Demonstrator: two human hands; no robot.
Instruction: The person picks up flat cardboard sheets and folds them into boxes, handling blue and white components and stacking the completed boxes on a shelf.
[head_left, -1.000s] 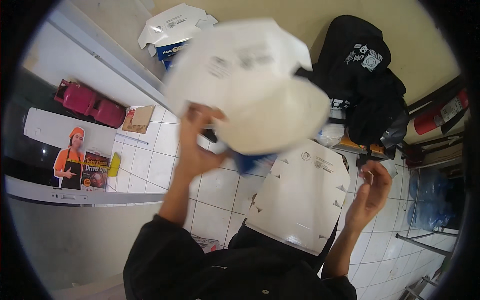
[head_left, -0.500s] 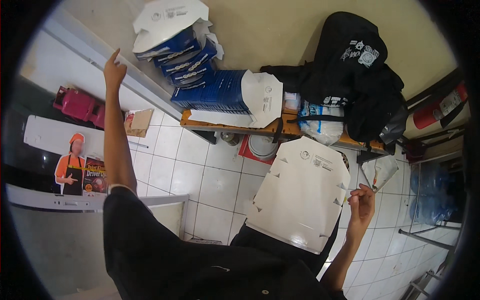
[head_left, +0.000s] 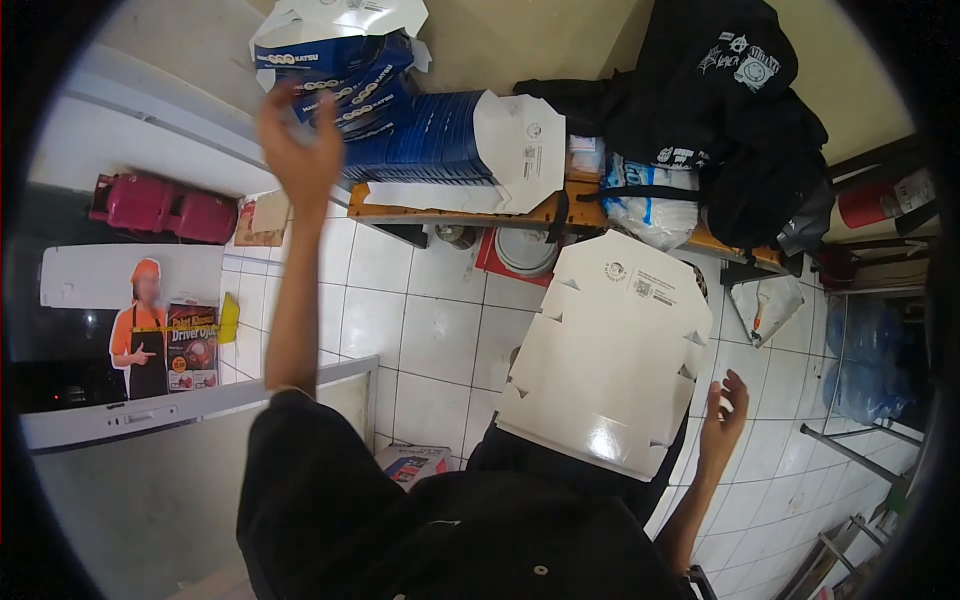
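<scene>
A flat white cardboard box blank (head_left: 610,350) with cut slots along its sides lies across my lap. My left hand (head_left: 305,150), a little blurred, reaches up to the far left with fingers apart and nothing visible in them. It overlaps the edge of a pile of folded blue-and-white boxes (head_left: 375,100); whether it touches them I cannot tell. Beside that pile stands a tight row of blue boxes (head_left: 430,145), with a white box panel (head_left: 520,150) at its right end. To the right of the blank, my right hand (head_left: 722,420) hovers empty, fingers loosely bent and apart.
The boxes rest on a wooden bench (head_left: 400,208) against the wall. Farther right are a plastic-wrapped pack (head_left: 650,205) and black clothing or bags (head_left: 740,100). Below the bench sits a round white lid (head_left: 525,250). Pink gas cylinders (head_left: 165,208) stand left; a fire extinguisher (head_left: 885,200) is far right.
My left hand has moved rightward to the blue box pile, and its fingers have spread. My right hand stays beside the blank. The whole view has shifted slightly.
</scene>
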